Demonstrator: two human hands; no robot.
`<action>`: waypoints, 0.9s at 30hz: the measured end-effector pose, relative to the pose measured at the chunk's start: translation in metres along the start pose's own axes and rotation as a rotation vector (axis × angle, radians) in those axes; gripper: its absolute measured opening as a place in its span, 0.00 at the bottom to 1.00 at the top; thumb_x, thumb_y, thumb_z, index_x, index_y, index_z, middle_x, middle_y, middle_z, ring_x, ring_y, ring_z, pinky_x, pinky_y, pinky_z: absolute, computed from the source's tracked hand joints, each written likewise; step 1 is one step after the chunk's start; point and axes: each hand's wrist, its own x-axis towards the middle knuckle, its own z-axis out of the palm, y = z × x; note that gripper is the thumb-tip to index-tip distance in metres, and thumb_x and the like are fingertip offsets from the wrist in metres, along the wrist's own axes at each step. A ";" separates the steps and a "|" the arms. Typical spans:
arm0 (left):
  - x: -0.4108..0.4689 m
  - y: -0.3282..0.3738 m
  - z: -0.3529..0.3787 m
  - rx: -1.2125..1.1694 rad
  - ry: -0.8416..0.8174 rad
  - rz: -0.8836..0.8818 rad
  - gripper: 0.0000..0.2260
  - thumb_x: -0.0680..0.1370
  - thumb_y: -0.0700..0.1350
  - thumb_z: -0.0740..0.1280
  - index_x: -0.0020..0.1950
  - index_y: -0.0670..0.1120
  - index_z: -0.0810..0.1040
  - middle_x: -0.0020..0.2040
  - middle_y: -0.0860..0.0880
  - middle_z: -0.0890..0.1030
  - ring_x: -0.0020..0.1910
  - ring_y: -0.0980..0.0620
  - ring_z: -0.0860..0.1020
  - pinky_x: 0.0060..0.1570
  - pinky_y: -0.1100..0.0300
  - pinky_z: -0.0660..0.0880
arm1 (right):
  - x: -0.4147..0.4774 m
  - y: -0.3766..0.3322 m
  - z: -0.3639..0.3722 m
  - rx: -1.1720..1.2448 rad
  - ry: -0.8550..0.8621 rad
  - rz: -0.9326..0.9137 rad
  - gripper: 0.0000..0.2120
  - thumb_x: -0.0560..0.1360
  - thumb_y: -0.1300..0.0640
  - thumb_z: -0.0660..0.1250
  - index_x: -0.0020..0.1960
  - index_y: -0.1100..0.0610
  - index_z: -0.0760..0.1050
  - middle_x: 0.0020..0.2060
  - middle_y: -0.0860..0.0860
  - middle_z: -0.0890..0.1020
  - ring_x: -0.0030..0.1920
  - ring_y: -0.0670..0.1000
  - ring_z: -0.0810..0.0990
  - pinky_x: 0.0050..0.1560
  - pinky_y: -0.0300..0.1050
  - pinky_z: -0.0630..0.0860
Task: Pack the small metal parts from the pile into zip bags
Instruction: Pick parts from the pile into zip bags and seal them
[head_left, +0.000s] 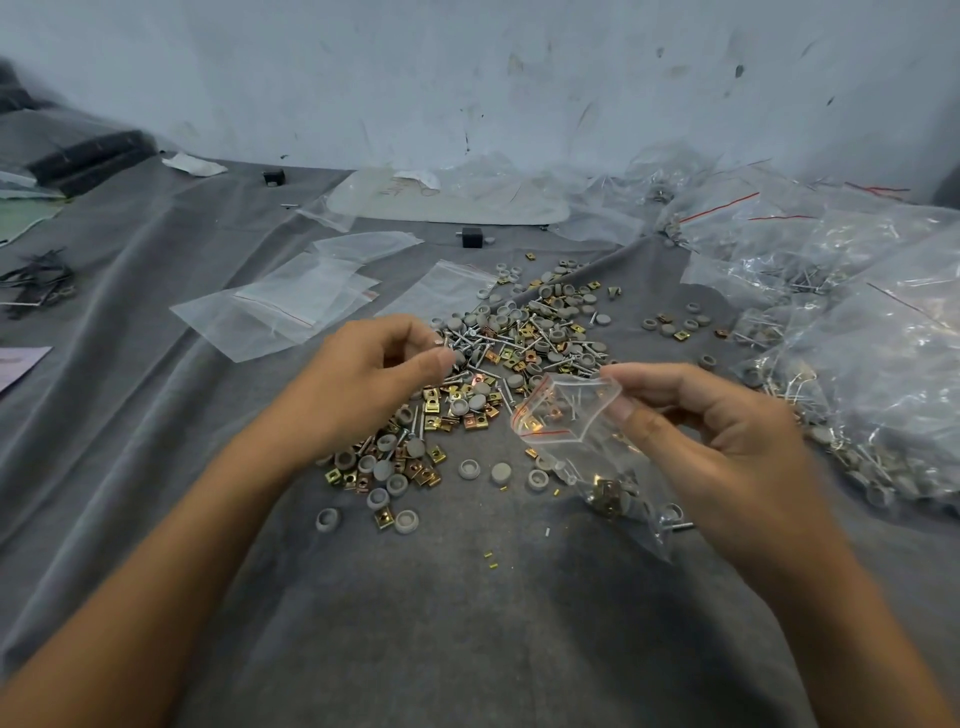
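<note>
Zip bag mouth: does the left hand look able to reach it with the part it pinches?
Probably yes. The right hand holds the zip bag with its mouth open toward the left hand and its pinched part; between them lies only the low pile of parts, nothing standing in the way.

This is a makeshift packing workshop, set up for handwork rather than machines. The counter (467, 623) is draped in wrinkled grey cloth and stands against a scuffed, stained pale wall (467, 78). A pile of small metal parts (498, 358), made up of screws, brass-coloured clips and grey caps, lies spread on it. Flat empty zip bags (291, 306) lie beside the pile, and filled bags (857, 322) are heaped at the right. One zip bag (571, 431) is partly filled. Black foam strips (88, 156) lie far left.
</note>
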 end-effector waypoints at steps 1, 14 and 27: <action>-0.001 0.005 0.002 -0.063 -0.006 0.005 0.11 0.77 0.54 0.69 0.47 0.47 0.81 0.37 0.52 0.81 0.33 0.59 0.74 0.33 0.66 0.71 | 0.000 0.000 0.000 0.003 -0.001 -0.001 0.09 0.74 0.55 0.74 0.54 0.45 0.85 0.44 0.41 0.87 0.45 0.46 0.85 0.48 0.39 0.81; -0.012 0.044 0.031 -0.065 -0.191 0.148 0.03 0.79 0.49 0.71 0.48 0.51 0.84 0.32 0.55 0.78 0.30 0.59 0.71 0.32 0.65 0.67 | 0.000 0.002 0.002 0.016 -0.009 0.003 0.08 0.75 0.55 0.74 0.53 0.45 0.85 0.44 0.43 0.87 0.45 0.46 0.85 0.48 0.41 0.82; -0.014 0.046 0.033 0.046 -0.143 0.197 0.09 0.79 0.59 0.66 0.52 0.58 0.83 0.33 0.54 0.80 0.30 0.59 0.72 0.31 0.59 0.69 | 0.000 0.001 0.002 -0.012 -0.018 -0.017 0.10 0.76 0.57 0.74 0.54 0.45 0.85 0.45 0.42 0.87 0.47 0.45 0.85 0.50 0.44 0.82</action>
